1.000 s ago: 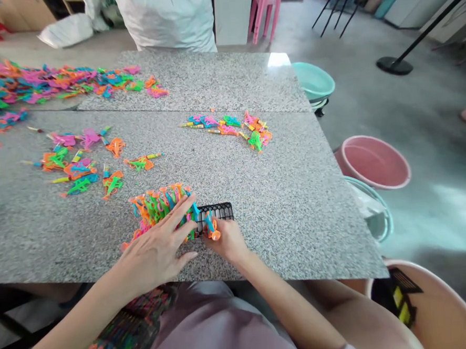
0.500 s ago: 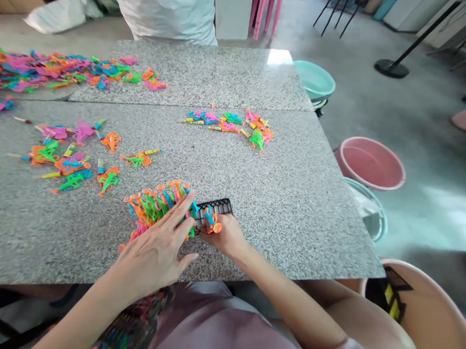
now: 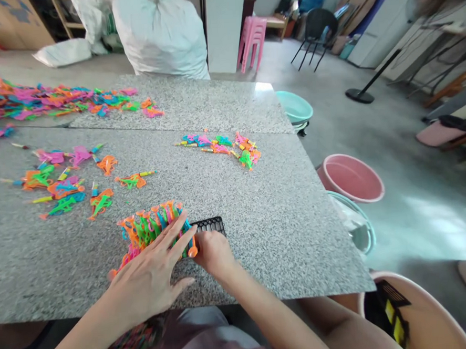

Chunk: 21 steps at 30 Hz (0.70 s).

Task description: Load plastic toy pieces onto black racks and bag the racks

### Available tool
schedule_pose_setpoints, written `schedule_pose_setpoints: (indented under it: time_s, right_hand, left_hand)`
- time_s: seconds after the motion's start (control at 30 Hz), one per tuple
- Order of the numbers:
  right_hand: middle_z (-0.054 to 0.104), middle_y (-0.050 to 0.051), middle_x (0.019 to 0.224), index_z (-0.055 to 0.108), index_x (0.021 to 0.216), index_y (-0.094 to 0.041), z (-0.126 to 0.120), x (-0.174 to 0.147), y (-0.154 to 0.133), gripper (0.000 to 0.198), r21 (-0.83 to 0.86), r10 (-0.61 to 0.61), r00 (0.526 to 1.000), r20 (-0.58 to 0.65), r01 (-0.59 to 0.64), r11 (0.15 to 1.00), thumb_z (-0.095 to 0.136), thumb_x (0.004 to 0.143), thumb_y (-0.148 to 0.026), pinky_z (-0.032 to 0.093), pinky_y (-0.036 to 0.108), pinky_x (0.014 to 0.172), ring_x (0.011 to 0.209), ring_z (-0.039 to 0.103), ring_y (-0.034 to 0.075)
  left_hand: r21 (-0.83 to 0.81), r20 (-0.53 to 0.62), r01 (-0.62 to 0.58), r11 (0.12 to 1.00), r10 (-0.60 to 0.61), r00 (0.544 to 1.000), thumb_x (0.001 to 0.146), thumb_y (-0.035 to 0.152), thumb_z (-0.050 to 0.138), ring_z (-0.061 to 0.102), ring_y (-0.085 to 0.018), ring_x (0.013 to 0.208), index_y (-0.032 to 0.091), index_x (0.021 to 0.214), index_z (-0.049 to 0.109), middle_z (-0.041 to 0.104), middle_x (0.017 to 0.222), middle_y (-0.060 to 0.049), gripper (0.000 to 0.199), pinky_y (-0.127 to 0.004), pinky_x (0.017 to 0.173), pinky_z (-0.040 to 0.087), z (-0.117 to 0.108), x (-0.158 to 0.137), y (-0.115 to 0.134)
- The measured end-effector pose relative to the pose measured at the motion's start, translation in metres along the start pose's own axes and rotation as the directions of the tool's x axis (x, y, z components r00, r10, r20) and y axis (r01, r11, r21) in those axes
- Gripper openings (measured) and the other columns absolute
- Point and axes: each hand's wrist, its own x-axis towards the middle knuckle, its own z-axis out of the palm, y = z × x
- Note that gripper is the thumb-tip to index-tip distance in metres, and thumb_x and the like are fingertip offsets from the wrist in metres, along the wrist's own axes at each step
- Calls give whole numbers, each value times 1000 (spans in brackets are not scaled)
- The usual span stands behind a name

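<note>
A black plastic rack with a grid of slots lies near the table's front edge. Bright plastic toys in orange, green, pink and blue stand packed in a row over its left part. Across that row rests my left hand, open, its fingers stretched and the thumb apart. At the row's right end my right hand is closed, its fingers pinching a small orange-and-blue plastic toy with a round orange end. The fingertips and the toy's lower part are hidden.
Loose toys, some with yellow-and-blue sticks, lie at left. Another small cluster lies mid-table, and a long heap at the back left. Basins stand beyond the right edge of the granite table. A white sack stands behind.
My right hand has brought the orange-and-blue toy left against the row's end. My left hand stays on the row. The view has tilted up.
</note>
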Motion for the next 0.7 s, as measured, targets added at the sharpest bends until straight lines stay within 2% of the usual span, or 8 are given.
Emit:
schedule_pose_setpoints:
  time_s: [0.2,0.27,0.33,0.4,0.47,0.5,0.57,0.7]
  right_hand:
    - [76,13,94,70,103,-13,16,-8,-6,23,-7,-94,995,-18,94,996,53,88,-14,52,30,70,86,74,25]
    - [76,10,96,69,104,-16,9,-4,7,21,75,-187,982,11,185,980,61,85,-16,52,28,70,86,72,22]
    - [75,6,101,69,105,-20,-12,12,34,23,157,-230,973,-6,228,961,69,83,-21,51,26,76,88,71,19]
    - [72,7,115,68,112,-21,-45,38,69,27,126,-116,982,-152,136,983,70,84,-22,50,28,88,101,67,19]
    - [59,15,139,60,129,-17,-76,64,102,36,5,109,899,-424,-118,993,58,92,-17,45,35,101,123,57,23]
    - [57,17,140,57,132,-15,-86,74,113,38,-44,187,868,-460,-232,972,53,95,-16,44,37,103,126,54,25]
    - [60,20,134,57,131,-11,-91,84,123,36,-158,250,864,-437,-347,924,44,98,-15,45,40,100,125,54,28]
    - [67,18,114,65,115,-14,-66,74,106,29,-358,105,953,-284,-207,911,40,99,-14,47,38,93,113,60,28]
  left_hand:
    - [-26,-76,-28,999,26,997,89,46,63,52,-39,134,22,149,43,28,164,-15,68,-48,100,56,6,2,-6]
    - [-67,-105,-2,998,-5,994,94,43,58,56,-36,131,25,144,50,33,162,-11,54,-47,100,57,11,2,-10]
    - [-107,-120,20,994,-33,992,96,38,54,58,-34,130,31,145,49,38,160,-5,50,-46,101,58,19,1,-13]
    - [-139,-138,5,990,-25,990,93,36,57,53,-33,134,35,150,41,42,158,-2,59,-49,103,57,28,-2,-11]
    - [-183,-173,-32,983,-1,985,87,40,63,44,-33,142,38,155,31,44,156,1,75,-54,105,55,38,-7,-8]
    - [-205,-190,-49,977,9,982,83,42,67,39,-33,145,40,155,27,44,156,3,83,-57,105,55,42,-9,-6]
    - [-233,-218,-71,970,19,976,76,45,71,32,-33,149,45,154,26,44,156,7,90,-59,104,54,48,-14,-6]
    - [-235,-220,-64,970,11,975,72,46,69,26,-34,151,49,148,38,46,154,8,83,-57,100,56,51,-24,-16]
